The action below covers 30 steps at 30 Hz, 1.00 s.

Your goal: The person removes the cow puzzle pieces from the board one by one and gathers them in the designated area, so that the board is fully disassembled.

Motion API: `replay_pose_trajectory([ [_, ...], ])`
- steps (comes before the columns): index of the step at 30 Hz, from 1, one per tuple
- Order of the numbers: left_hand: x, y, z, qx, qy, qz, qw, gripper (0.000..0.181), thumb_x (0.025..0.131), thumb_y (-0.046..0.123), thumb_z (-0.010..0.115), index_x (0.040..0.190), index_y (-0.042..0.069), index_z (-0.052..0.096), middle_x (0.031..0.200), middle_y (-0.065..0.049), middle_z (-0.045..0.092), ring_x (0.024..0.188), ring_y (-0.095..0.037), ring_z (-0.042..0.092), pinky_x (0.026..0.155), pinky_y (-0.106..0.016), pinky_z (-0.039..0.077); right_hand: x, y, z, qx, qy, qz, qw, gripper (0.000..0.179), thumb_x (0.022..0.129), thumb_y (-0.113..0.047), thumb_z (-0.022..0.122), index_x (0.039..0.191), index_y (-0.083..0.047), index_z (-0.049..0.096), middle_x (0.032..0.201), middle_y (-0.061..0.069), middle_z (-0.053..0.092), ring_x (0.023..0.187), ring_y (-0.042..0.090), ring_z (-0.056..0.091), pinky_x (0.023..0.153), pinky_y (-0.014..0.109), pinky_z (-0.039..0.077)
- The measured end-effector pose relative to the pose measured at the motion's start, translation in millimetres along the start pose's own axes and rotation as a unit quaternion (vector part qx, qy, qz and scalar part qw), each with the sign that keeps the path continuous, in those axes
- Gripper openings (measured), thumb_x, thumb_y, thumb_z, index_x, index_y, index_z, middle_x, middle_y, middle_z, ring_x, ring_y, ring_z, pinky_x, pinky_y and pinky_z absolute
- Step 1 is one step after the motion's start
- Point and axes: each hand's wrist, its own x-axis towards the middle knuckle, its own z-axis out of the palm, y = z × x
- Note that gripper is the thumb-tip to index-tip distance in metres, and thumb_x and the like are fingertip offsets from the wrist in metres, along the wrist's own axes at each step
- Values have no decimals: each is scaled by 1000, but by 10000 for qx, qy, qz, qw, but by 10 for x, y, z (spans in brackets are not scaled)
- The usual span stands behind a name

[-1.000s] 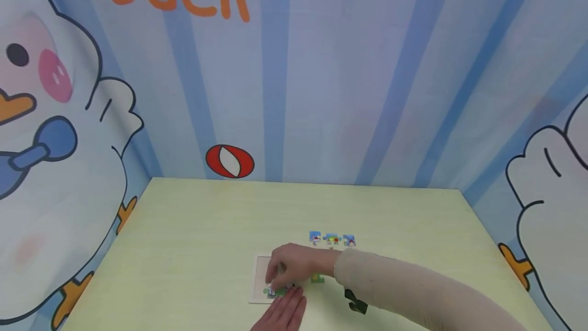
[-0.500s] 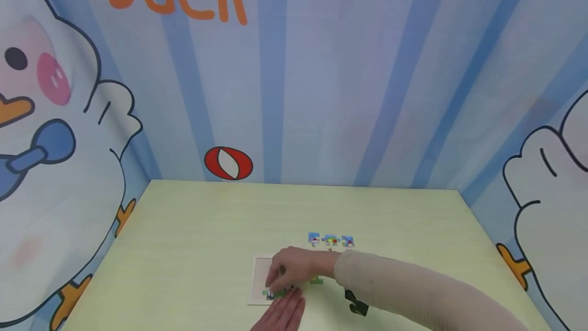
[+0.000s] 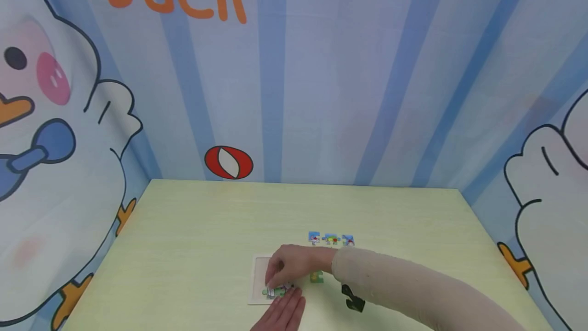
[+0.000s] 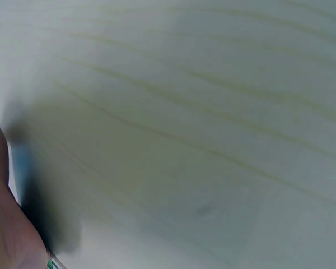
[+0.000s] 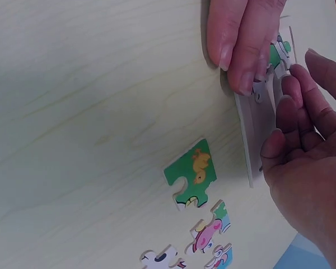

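A shallow white puzzle tray [image 3: 257, 280] lies near the table's front, with green-and-white puzzle pieces [image 3: 274, 292] along its near side. My right hand [image 3: 289, 265] reaches over it from the right, fingers curled and tips at the upper edge of a piece; the right wrist view shows the fingertips [image 5: 292, 84] close to the green piece [image 5: 275, 56]. The left hand [image 3: 282, 313] lies with straight fingers together across the tray's near right corner, touching the pieces. It hides part of them. In the left wrist view only a blurred edge of a hand [image 4: 5, 224] shows.
Several loose puzzle pieces lie right of the tray: a green one with a yellow duckling [image 5: 193, 171], a pink-figured one [image 5: 209, 232], and a row of blue ones [image 3: 331, 239] farther back. A striped curtain [image 3: 321, 91] stands behind the table [image 3: 193, 229].
My right hand has shifted slightly, its thumb and fingers drawn closer together, so more of the green-and-white pieces shows. The left hand stays in place.
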Motion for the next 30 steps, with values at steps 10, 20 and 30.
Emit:
replay_pose_trajectory([
  [10, 20, -15, -57, -345, -190, -34, 9992, 80, 110, 69, 31, 150, 5, 57, 155, -11, 60, 142, -22, 58, 107, -32, 53, 50, -23, -17, 6, -64, -32, 10000, 6, 97, -16, 79, 92, -20, 77, 82, -12, 70, 73, 1, 60, 71, 19, 49],
  [20, -2, 6, -25, -254, 22, -34, 9997, 80, 109, 70, 32, 148, 6, 59, 153, -9, 62, 139, -21, 60, 104, -31, 55, 99, -53, 28, -157, -119, 202, 9996, 7, 95, -17, 81, 92, -19, 75, 83, -11, 69, 74, 2, 61, 73, 20, 51],
  [30, 2, 8, 2, -198, 53, -26, 9998, 80, 109, 70, 33, 148, 6, 59, 154, -7, 61, 140, -20, 59, 104, -32, 55, 134, -13, -21, -190, 277, 242, 9991, 7, 94, -19, 81, 88, -20, 78, 80, -11, 71, 74, 2, 61, 73, 21, 50],
])
